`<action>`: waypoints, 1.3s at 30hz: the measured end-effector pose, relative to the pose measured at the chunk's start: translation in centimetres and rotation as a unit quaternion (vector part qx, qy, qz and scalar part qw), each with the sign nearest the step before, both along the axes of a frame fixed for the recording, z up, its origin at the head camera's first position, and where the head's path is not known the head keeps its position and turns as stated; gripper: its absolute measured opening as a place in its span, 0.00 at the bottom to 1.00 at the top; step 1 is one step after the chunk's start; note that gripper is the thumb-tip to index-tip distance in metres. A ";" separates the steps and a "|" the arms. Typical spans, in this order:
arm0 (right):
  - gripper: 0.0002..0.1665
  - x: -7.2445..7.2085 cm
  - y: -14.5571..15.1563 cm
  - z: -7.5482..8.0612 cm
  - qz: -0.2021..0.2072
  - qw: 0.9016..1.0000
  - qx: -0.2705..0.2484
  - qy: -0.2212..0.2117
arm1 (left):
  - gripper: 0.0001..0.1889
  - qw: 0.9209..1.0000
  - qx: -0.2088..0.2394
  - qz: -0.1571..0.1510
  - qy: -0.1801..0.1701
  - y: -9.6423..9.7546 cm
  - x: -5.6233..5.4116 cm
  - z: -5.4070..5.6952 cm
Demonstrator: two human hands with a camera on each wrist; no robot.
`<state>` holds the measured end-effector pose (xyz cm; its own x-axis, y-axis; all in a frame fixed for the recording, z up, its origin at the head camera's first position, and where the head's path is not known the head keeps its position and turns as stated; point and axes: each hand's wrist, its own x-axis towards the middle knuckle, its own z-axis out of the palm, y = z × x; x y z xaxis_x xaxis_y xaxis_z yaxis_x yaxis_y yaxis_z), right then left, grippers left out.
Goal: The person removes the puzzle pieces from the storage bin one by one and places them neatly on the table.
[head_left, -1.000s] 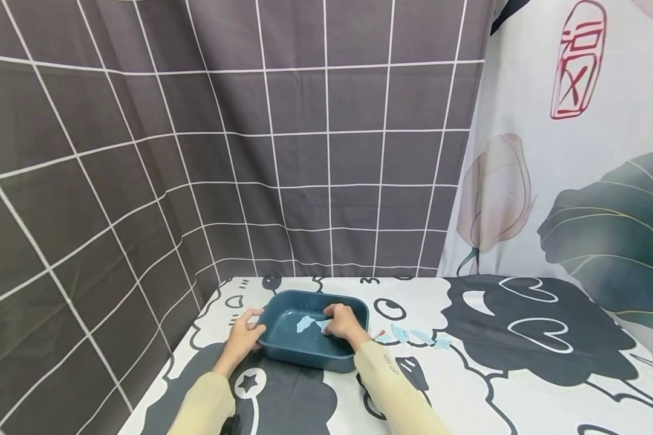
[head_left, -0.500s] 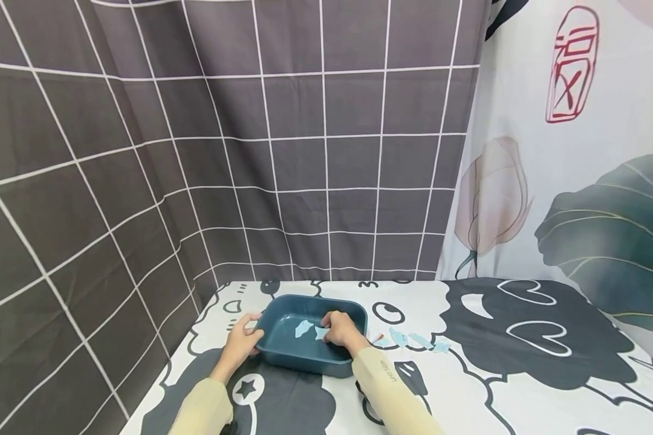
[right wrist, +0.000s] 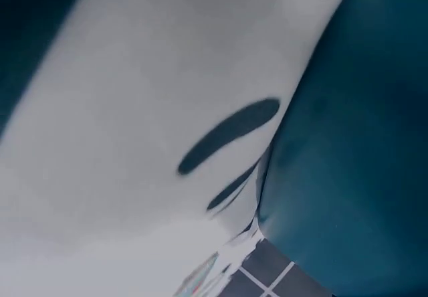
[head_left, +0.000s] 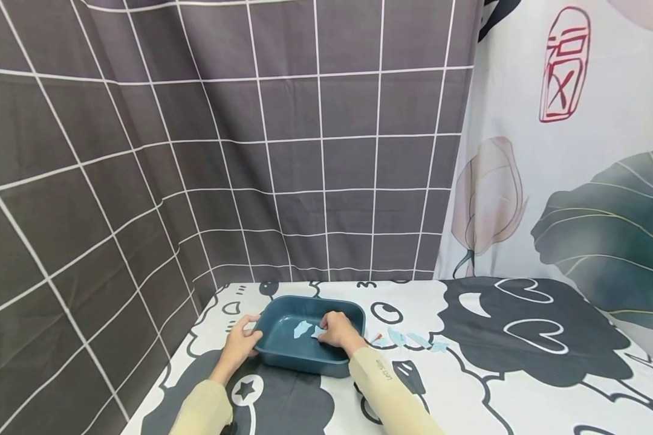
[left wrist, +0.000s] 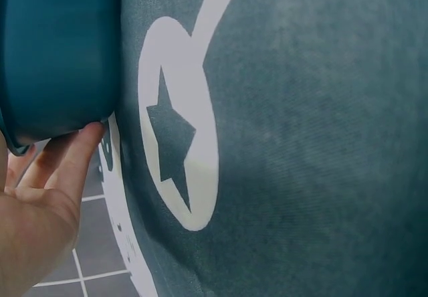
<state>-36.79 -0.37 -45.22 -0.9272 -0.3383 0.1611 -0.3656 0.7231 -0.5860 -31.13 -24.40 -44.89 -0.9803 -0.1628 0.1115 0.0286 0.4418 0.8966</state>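
Note:
A dark teal plastic basin (head_left: 310, 364) stands on the patterned tablecloth. My left hand (head_left: 240, 343) grips its left end, thumb at the rim; in the left wrist view, the fingertips of the left hand (left wrist: 50, 190) press the basin's outer wall (left wrist: 60, 56). Inside the basin, my right hand (head_left: 337, 330) reaches over the right wall and pinches a small, flat, light blue piece (head_left: 318, 331), partly hidden by the fingers. Another light blue piece (head_left: 302, 328) with an irregular outline lies on the basin floor to its left. The right wrist view leaves the right hand out.
To the right of the basin, several flat light blue pieces (head_left: 418, 340) lie in a row, one with an orange-red mark (head_left: 378, 336). A grey grid-pattern curtain (head_left: 326, 151) hangs behind and at the left; a floral white curtain (head_left: 500, 199) hangs at the right.
My right hand has shifted slightly left inside the basin, and the light blue piece at its fingertips has moved a little with it. The left hand keeps its grip on the basin.

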 end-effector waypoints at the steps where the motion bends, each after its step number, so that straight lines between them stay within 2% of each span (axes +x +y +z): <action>1: 0.12 0.0 0.1 0.0 -0.001 1.000 -0.004 0.004 | 0.21 1.000 0.000 -0.001 0.000 0.1 0.0 0.0; 8: 0.13 0.5 0.8 0.3 0.014 0.998 -0.046 0.031 | 0.21 1.000 0.002 -0.005 -0.004 0.7 0.0 -0.3; 16: 0.13 1.4 1.2 0.6 0.024 0.993 -0.104 0.050 | 0.21 1.000 -0.002 -0.003 -0.007 0.4 0.3 -0.8; 31: 0.16 2.1 3.8 3.2 -0.035 0.976 -0.202 0.079 | 0.22 1.000 -0.001 -0.011 -0.004 -0.1 0.1 -0.4; 35: 0.17 2.5 5.4 3.9 -0.054 0.973 -0.211 0.076 | 0.22 1.000 -0.003 -0.013 -0.009 -0.1 0.1 -0.2; 39: 0.17 2.9 7.3 3.9 -0.070 0.972 -0.209 0.079 | 0.22 1.000 -0.003 -0.014 -0.011 -0.3 0.1 -0.1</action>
